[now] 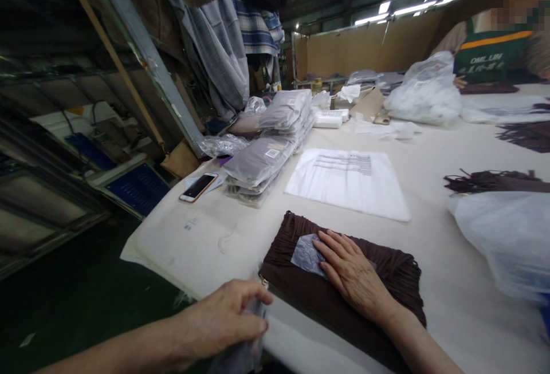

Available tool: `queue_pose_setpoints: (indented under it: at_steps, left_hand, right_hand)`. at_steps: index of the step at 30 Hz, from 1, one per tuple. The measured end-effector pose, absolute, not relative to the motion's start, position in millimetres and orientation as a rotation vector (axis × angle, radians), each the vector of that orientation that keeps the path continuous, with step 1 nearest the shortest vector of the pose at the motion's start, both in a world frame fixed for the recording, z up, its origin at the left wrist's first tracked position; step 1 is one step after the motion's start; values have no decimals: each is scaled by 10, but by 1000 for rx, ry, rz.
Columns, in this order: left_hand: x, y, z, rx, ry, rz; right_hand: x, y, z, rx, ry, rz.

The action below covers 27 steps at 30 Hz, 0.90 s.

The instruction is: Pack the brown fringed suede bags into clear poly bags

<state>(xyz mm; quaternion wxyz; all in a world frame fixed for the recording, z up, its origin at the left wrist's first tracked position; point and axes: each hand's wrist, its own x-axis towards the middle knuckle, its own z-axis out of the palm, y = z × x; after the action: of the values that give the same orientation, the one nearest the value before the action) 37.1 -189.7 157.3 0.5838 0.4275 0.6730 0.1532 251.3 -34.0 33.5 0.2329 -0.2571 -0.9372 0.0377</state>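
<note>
A dark brown folded fabric piece (318,299) with gathered, stringy edges lies near the table's front edge. My right hand (354,274) rests flat on it, fingers spread, partly over a small translucent plastic packet (306,255). At the front edge, left of the fabric, my left hand (234,314) has its thumb and fingers closed around a clear plastic bag (247,351) that hangs low at the edge. Beyond the fabric lies a flat white plastic bag with printed lines (350,182).
Stacked bagged garments (262,159) and a phone (198,187) are at the left of the white table (172,248). White plastic (507,236) and dark stringy fabric (494,181) lie at the right. Across the table stands a person in a green apron (494,56).
</note>
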Motion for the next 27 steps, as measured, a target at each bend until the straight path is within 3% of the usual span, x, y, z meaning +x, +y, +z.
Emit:
queue_pose_setpoints:
  at_steps: [3,6,10,14,20,27]
  left_hand:
    - [637,-1761,1339,1308,1532,369]
    - [727,-1715,974,2074,1506,325]
    - [677,-1687,761,3000,1140,200]
    - [428,-1678,847,3019,882,346]
    - [-10,-1691,824,2856,738,211]
    - [314,-1448,764,3202,808,708]
  right_hand:
    - [2517,-350,347,-718,-2575,128]
    - [2525,-360,374,-740,-2603,150]
    - [2530,-362,431,-763,-2642,174]
    - [2530,-368,476,-777,-2674,189]
    - [2525,-370,510,-787,-2682,209]
    - [2530,-342,527,-783,-2726,279]
